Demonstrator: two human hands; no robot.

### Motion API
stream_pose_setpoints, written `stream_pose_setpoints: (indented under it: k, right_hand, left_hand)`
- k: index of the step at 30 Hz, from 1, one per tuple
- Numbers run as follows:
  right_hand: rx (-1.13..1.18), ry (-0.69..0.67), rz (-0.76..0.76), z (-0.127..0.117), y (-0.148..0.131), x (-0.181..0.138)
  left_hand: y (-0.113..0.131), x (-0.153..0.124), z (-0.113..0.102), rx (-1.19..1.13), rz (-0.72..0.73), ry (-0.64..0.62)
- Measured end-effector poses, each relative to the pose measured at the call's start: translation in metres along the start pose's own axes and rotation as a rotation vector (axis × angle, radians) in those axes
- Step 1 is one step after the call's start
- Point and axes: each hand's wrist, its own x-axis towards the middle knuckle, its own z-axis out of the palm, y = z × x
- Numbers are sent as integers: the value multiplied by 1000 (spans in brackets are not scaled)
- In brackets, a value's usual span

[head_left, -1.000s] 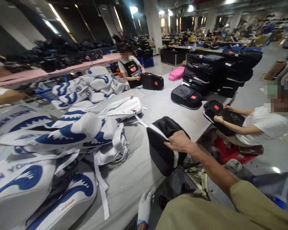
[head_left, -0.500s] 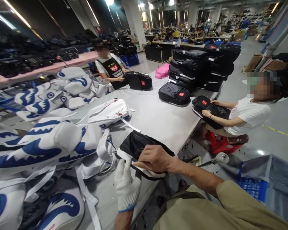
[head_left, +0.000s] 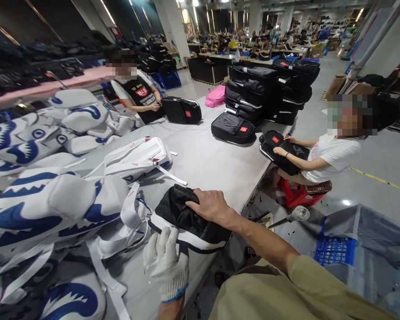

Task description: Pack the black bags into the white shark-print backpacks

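A black backpack point(head_left: 178, 204) with a white band along its near side lies in front of me on the pale-covered table point(head_left: 200, 155). My bare right hand point(head_left: 215, 206) is on top of it, its fingers curled over the far edge and its thumb pressed on the black fabric. At the near left corner is my left hand point(head_left: 166, 262), in a white knitted glove with a blue cuff. Its fingers are stretched out, with the tips against the white band. The palm side of the glove is hidden from me.
White-and-blue backpacks point(head_left: 73, 195) are heaped at the left. Black bags point(head_left: 250, 91) stand stacked at the far end, beside a pink bag point(head_left: 215, 96). Two people handle black bags across the table and at its right. A blue crate point(head_left: 335, 250) stands lower right.
My right hand has shifted from the near white side of the backpack to its far upper edge. The backpack now lies with more of its white band showing. The view has turned slightly right.
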Motion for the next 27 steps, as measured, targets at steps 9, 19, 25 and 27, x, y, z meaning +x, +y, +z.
stream_pose_setpoints:
  k: [9, 19, 25, 27]
  right_hand:
    - [-101, -32, 93, 6, 10, 9]
    - [-140, -42, 100, 8, 12, 18]
    - [-118, -45, 81, 7, 15, 15]
    - [-112, -49, 75, 6, 17, 15]
  left_hand:
    - [45, -16, 4, -305, -445, -23]
    - [102, -36, 7, -669, -981, -66]
    - [106, -50, 23, -536, -942, -130]
    - [106, -57, 28, -511, -878, -158]
